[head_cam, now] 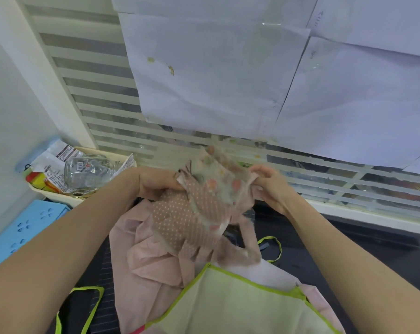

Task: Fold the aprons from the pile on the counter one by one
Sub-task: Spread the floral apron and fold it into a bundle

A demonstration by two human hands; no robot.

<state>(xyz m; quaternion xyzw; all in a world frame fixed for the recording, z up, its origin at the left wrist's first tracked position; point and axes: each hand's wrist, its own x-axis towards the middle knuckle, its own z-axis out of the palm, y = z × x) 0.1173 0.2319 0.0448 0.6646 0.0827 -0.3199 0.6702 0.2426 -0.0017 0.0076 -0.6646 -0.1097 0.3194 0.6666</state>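
Both hands, left [156, 182] and right [269, 182], we are pinching the limp, light pink apron [192, 213] by its top edge; best gripped at corners.

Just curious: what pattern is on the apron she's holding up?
Brownish-pink apron with white polka dots; head view.

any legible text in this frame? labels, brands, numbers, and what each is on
No text here can be read.
Packets in the cream bin: printed lines, too blurred.
Clear glass jar: barcode sticker and a red mark, too small.
White paper sheets on the blinds: faint handwriting near the right edges, illegible.
Aprons: patterns only, no lettering visible.
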